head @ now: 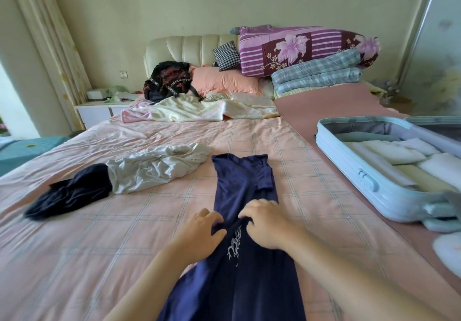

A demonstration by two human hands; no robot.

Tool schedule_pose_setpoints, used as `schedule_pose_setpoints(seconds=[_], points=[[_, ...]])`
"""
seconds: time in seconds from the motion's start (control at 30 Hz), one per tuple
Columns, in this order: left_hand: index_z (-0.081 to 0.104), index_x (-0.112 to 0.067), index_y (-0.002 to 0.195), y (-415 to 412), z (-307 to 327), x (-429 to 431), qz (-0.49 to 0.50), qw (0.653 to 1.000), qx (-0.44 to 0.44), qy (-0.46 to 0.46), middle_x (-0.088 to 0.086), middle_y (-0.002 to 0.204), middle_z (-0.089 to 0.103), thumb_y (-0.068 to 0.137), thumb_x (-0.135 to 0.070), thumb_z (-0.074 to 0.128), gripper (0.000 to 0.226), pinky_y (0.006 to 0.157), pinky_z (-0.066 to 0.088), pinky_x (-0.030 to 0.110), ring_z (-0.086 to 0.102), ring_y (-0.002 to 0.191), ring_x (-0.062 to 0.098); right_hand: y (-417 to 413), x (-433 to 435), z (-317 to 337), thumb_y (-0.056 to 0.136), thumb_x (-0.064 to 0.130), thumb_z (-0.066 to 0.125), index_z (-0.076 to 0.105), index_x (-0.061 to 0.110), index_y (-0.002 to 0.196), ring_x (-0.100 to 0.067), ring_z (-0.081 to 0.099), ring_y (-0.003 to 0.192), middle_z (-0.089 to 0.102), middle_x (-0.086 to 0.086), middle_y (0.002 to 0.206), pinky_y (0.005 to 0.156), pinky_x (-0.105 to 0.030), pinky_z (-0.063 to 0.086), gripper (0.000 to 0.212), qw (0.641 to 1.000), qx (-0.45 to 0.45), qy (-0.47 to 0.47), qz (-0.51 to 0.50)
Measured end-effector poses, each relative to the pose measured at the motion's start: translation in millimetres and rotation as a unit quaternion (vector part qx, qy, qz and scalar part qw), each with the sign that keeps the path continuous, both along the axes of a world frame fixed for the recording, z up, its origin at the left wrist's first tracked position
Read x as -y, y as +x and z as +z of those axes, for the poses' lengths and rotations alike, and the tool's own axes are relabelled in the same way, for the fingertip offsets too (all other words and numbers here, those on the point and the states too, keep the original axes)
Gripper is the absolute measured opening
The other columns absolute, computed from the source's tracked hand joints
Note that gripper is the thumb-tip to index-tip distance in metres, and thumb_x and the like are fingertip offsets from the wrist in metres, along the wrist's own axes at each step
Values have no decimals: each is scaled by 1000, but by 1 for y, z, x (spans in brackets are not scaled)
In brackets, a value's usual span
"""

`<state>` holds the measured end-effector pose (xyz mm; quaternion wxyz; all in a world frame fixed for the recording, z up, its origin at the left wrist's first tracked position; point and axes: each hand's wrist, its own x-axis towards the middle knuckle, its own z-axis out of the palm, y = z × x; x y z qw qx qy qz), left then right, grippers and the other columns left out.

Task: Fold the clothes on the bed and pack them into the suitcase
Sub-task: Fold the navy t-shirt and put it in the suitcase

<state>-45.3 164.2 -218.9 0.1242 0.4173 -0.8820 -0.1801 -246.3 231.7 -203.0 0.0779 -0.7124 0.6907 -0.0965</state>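
In the head view, a navy shirt (243, 178) is seen laid out on the bed (99, 258) as a long narrow strip, its sides already turned in and 1 sleeve lying across the upper part. The collar end points toward the headboard and the hem end runs down out of the picture. A pale printed design is visible between the 2 hands.

The shirt is judged to be light, thin and limp. It will sag and lose its folds if lifted by a single point, and it can slide easily on the smooth sheet. It is best taken at both side edges at once, at the line where the next cross fold is wanted, so that the strip stays flat and square.

The left hand (199, 231) is placed at the left edge of the strip near its middle, fingers curled and thumb closed against the cloth. The right hand (267, 223) is set just beside it at the right edge, knuckles up, fingers bent down and pinching a raised ridge of fabric. Both forearms reach forward from the lower corners, wrists low.

A crumpled white garment (154, 168) and a dark garment (69, 196) lie unfolded to the left, touching each other. The suitcase (349, 171) lies open on the right, with pale folded pieces (389, 153) inside it.
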Motion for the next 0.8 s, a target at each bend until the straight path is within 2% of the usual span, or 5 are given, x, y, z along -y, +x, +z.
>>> schedule_pose_setpoints(seconds=[0.37, 0.5, 0.67, 0.73, 0.8], points=[[59, -22, 96, 67, 10, -86, 71, 995, 46, 57, -5, 93, 63, 86, -46, 60, 26, 79, 52, 36, 60, 84, 16, 78, -102, -26, 96, 53, 48, 28, 21, 156, -28, 27, 141, 29, -7, 153, 118, -44, 25, 70, 995, -96, 22, 25], [57, -21, 86, 73, 32, -106, 59, 997, 24, 53, -3, 86, 63, 88, -40, 59, 19, 76, 50, 38, 61, 79, 18, 87, -119, -20, 97, 36, 51, 41, 25, 151, -25, 31, 144, 37, -2, 156, 118, -41, 29, 56, 999, 27, 21, 22], [48, -25, 84, 59, 39, -159, -78, 995, 51, 39, -11, 77, 54, 89, -35, 62, 18, 64, 40, 28, 54, 75, 17, 81, -130, 3, 94, 23, 46, 69, 21, 115, -18, 65, 73, 76, -3, 101, 64, -28, 47, 31, 883, 411, 0, -227], [57, -23, 100, 52, 31, -178, -143, 976, 94, 136, -13, 76, 60, 91, -30, 62, 13, 63, 42, 24, 58, 72, 12, 77, -137, 5, 94, 35, 44, 66, 15, 104, -20, 60, 51, 75, -4, 81, 51, -28, 37, 32, 854, 445, 17, -268], [64, -19, 114, 49, 26, -188, -179, 942, 126, 255, -12, 84, 71, 94, -27, 59, 22, 69, 51, 23, 66, 72, 7, 74, -146, -1, 90, 39, 48, 61, 15, 107, -19, 63, 49, 72, -2, 76, 51, -27, 39, 33, 892, 380, 29, -244]])
